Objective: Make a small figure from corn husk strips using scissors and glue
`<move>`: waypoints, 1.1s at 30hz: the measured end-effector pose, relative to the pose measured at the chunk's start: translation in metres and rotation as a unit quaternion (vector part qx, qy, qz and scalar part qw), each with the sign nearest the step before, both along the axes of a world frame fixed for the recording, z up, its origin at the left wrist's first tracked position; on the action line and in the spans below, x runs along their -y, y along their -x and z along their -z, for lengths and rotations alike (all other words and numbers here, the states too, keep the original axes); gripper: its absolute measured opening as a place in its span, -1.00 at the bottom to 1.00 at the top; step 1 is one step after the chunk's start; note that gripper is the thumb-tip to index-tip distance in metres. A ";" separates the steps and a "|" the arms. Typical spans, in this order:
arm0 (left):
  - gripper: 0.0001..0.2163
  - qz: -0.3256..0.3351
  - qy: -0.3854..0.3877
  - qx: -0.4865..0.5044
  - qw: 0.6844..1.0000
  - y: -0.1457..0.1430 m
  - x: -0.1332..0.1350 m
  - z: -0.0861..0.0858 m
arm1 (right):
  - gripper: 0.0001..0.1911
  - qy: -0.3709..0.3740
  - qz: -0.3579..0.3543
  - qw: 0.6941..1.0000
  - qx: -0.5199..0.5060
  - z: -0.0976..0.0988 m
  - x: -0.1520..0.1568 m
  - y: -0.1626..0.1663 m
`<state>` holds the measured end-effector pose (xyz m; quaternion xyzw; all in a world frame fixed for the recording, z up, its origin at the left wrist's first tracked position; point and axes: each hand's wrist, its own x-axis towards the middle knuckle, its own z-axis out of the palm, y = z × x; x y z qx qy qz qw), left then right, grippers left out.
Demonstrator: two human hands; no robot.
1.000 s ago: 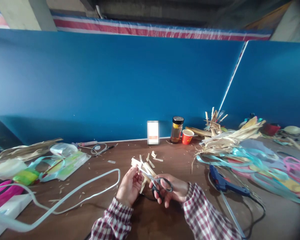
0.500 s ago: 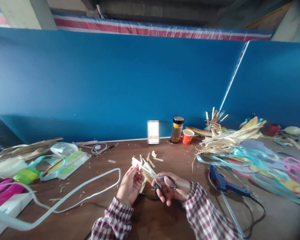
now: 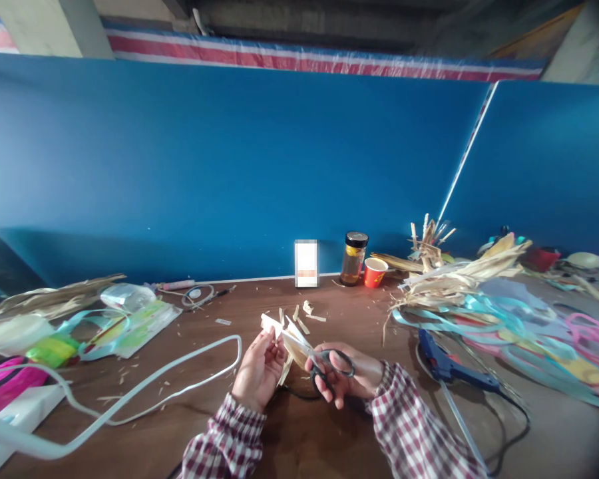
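Note:
My left hand (image 3: pixel 260 368) pinches a pale piece of dried husk (image 3: pixel 269 323) between thumb and fingers. My right hand (image 3: pixel 347 372) has its fingers through the black handles of a pair of scissors (image 3: pixel 324 366). The scissors' blades stand apart and point up and left, close beside the pale piece; whether they touch it I cannot tell. Under and behind the blades lie more strips of husk (image 3: pixel 287 370), partly hidden by my hands. Small cut scraps (image 3: pixel 301 319) are scattered on the brown table (image 3: pixel 259 296) just beyond.
A lidded jar (image 3: pixel 353 261) and a red paper cup (image 3: pixel 375 273) stand by the blue partition (image 3: pixel 229 166). At right lie a blue glue gun (image 3: pixel 454 368), husk bundles (image 3: pixel 469 273) and ribbons (image 3: pixel 494 319). A white bent tube (image 3: pixel 170 364) crosses the left side, near plastic packets (image 3: pixel 150 326).
The scissors and my right hand have shifted very slightly to the right. My left hand has barely moved, and the pale piece stays in its fingers.

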<state>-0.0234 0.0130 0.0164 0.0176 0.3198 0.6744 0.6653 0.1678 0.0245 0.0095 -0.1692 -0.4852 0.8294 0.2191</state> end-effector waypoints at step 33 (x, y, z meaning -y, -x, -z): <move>-0.93 0.043 -0.086 -0.080 0.992 0.000 0.002 0.011 | -0.40 -0.004 0.031 0.999 0.020 0.000 0.001 0.002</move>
